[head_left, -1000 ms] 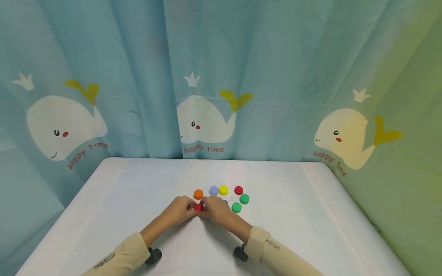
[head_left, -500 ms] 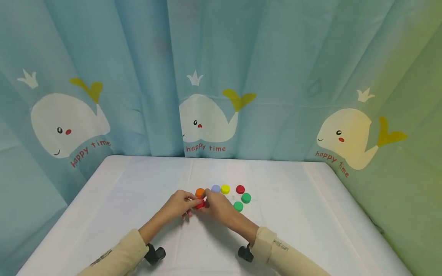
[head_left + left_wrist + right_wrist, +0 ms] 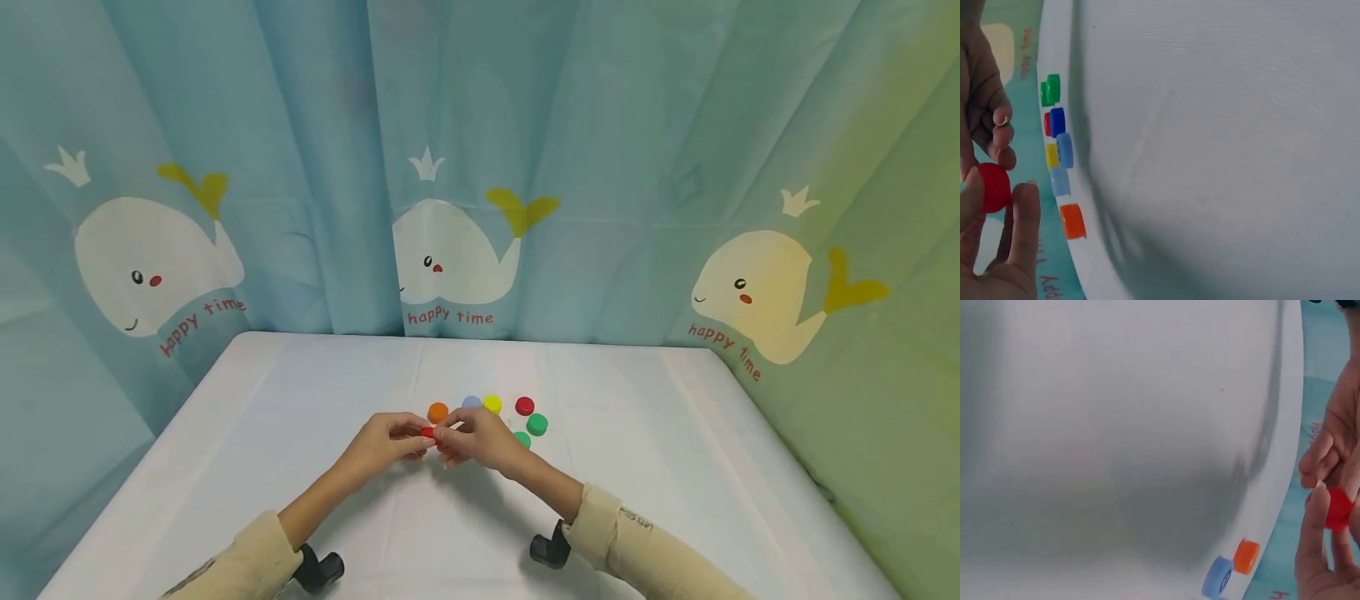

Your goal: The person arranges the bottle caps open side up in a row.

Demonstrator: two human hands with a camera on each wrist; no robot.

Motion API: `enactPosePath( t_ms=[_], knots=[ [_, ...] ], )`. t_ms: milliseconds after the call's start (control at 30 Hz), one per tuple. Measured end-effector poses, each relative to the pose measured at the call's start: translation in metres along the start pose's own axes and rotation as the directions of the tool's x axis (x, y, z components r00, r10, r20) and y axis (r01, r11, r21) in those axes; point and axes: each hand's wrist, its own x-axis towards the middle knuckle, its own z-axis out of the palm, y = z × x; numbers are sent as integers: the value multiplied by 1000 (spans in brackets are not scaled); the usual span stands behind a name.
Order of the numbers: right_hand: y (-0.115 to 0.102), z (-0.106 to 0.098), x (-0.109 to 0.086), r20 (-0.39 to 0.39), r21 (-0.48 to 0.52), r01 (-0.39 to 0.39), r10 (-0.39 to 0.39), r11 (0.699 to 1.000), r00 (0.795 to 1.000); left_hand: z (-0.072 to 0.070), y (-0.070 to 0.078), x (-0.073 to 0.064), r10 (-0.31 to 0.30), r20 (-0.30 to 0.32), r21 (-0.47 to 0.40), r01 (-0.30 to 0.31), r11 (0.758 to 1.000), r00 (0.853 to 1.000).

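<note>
A red bottle cap (image 3: 428,432) is held up off the white table between both hands. My left hand (image 3: 386,439) pinches it from the left with thumb and fingers. From the right, my right hand (image 3: 480,437) grips it too, and the two hands meet at the cap. In the left wrist view the cap (image 3: 995,187) shows its round face, with fingers of the left hand (image 3: 1007,262) beside it. The right wrist view has the red cap (image 3: 1338,509) partly covered by fingertips of the right hand (image 3: 1319,562).
Beyond the hands lie an orange cap (image 3: 438,412), a light blue cap (image 3: 472,402), a yellow cap (image 3: 492,404), a dark red cap (image 3: 525,406) and two green caps (image 3: 537,424). A dark blue cap (image 3: 1057,122) appears in the left wrist view. A whale-print curtain (image 3: 615,167) hangs behind.
Both hands have risen from the tabletop with the red cap and turned it between the fingers. The right forearm has swung rightward. The loose caps have stayed in their arrangement.
</note>
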Motion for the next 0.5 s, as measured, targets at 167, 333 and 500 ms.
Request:
enactPosePath(
  t_ms=[167, 333, 500],
  knots=[
    [3, -2, -3, 48, -51, 20, -17, 999, 999, -4, 1, -6, 76, 73, 109, -84, 990, 994],
    [13, -1, -4, 57, -177, 48, -39, 983, 998, -4, -5, -5, 85, 98, 181, -102, 978, 992],
    [18, 0, -3, 103, -335, 127, -98, 934, 990, -2, -10, -4, 62, 125, 269, -94, 959, 990]
  ],
)
